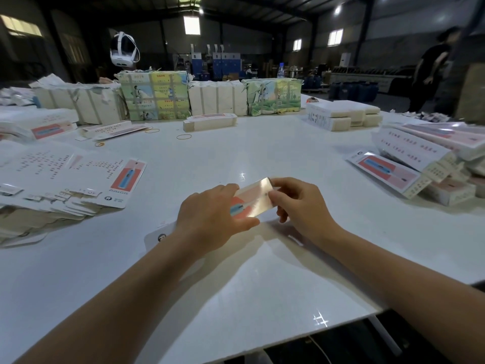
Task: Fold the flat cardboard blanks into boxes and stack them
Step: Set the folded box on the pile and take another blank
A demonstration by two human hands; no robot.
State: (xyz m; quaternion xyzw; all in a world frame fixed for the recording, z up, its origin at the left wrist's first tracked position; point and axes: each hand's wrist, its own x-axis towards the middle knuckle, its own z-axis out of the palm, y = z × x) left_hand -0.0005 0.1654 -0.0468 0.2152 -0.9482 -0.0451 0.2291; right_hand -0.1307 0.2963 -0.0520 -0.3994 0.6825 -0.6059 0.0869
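Left hand [210, 219]: fingers curled round the near end of the cardboard blank [253, 200], thumb along its lower edge
Right hand [299, 203]: fingers pinching the blank's far end
Blank: gripped between both sets of fingers, tilted, just above the tabletop [249, 285]
Flat blanks [65, 185]: piled well left of the left fingers
Folded boxes [420, 158]: stacked well right of the right fingers

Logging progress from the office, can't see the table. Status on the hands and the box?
Left hand and right hand both gripping one box, mid-fold, over the table. Flat blanks left, finished boxes right. Nothing in the way.
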